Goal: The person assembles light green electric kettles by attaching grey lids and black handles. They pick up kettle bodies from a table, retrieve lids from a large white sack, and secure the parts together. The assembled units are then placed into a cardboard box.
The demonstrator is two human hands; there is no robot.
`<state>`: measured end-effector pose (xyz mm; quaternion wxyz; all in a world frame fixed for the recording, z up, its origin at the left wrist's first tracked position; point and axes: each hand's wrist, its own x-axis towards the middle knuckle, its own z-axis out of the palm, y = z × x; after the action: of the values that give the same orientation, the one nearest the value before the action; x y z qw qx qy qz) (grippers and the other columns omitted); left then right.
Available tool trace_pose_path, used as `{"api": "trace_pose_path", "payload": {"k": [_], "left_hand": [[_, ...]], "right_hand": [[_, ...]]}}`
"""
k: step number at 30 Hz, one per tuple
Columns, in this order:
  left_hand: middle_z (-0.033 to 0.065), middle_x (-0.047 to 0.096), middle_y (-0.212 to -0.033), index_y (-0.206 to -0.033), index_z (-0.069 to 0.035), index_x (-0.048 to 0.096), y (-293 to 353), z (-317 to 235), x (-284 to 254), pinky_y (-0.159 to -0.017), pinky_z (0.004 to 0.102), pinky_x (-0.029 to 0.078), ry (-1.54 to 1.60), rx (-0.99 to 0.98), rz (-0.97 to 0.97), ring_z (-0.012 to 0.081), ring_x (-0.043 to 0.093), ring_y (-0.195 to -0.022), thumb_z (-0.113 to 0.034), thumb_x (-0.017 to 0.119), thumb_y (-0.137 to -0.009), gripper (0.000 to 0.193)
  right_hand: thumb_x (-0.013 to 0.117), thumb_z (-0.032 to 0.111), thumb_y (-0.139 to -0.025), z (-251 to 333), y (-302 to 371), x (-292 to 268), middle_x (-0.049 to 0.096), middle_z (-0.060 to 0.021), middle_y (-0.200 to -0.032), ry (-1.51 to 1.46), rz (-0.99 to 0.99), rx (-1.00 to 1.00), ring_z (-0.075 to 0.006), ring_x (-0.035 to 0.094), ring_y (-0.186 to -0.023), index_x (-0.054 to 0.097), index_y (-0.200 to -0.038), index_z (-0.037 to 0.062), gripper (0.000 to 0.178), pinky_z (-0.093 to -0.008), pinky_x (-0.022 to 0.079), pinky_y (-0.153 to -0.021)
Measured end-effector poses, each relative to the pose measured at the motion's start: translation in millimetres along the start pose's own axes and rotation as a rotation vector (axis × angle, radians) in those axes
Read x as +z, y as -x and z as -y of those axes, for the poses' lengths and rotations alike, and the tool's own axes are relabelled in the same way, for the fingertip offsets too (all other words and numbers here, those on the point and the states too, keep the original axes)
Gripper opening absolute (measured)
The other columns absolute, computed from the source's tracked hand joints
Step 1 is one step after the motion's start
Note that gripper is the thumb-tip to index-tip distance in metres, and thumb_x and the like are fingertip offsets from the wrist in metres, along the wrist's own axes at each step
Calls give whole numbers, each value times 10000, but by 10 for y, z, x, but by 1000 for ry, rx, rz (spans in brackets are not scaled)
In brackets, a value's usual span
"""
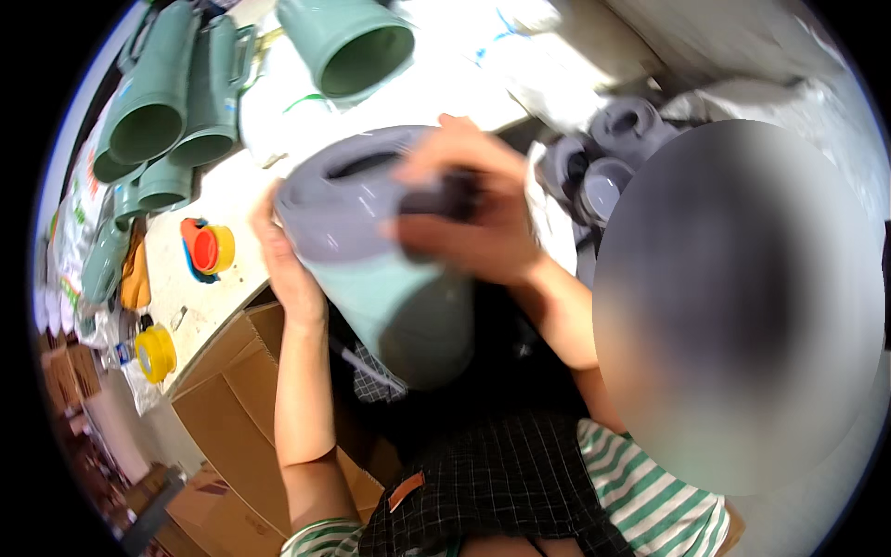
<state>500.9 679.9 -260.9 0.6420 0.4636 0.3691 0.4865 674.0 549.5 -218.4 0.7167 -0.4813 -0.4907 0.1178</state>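
In front of me, above my lap, is a pale green jug body (385,311) tilted with its grey top piece (339,204) toward the table. That top piece has a dark oval opening. My left hand (290,265) is wrapped round the left side of the jug at the grey top. Over the right side of the top, my right hand (501,209) is curled and blurred by motion. A dark piece (445,197) shows between its thumb and fingers; I cannot make out what it is, or whether it belongs to the jug.
Several green jug bodies (153,97) with handles lie at the far left; another (348,46) lies behind my jug. Grey parts (613,176) fill a white bag on the right. Tape rolls (215,249) sit on the table. An opened cardboard box (237,408) stands below its edge.
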Motion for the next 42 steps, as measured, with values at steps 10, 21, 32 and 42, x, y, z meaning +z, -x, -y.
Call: {"api": "trace_pose_path", "payload": {"k": [10, 21, 32, 42], "left_hand": [[129, 677, -837, -855, -16, 680, 77, -401, 954, -686, 334, 503, -276, 590, 1042, 294, 632, -767, -84, 743, -848, 93], [163, 689, -894, -888, 3, 647, -1417, 1476, 1378, -787, 430, 502, -1078, 354, 452, 349, 653, -874, -193, 564, -983, 233], [108, 721, -972, -1031, 5, 609, -495, 341, 1024, -919, 366, 527, 49, -136, 553, 209, 692, -936, -224, 522, -1045, 246], [30, 608, -749, -995, -13, 614, 26, -717, 486, -611, 278, 474, -298, -6, 968, 150, 544, -641, 15, 678, -883, 132]], "right_hand": [[858, 295, -821, -523, 494, -1270, 625, 33, -587, -1304, 171, -96, -136, 678, -713, 611, -745, 143, 300, -310, 339, -1073], [777, 311, -903, -640, 331, -1216, 662, -16, -708, -1442, -35, 75, -154, 653, -794, 617, -828, 109, 268, -580, 302, -1177], [705, 89, -948, -1159, 196, -764, 706, -84, -1112, -316, -254, 708, -151, 675, -905, 588, -1297, -29, 386, -309, 542, -854], [431, 118, -1042, 132, -45, -776, 670, -173, -1108, 145, -373, 370, -303, 694, -866, 605, -1146, -10, 240, -396, 606, -823]]}}
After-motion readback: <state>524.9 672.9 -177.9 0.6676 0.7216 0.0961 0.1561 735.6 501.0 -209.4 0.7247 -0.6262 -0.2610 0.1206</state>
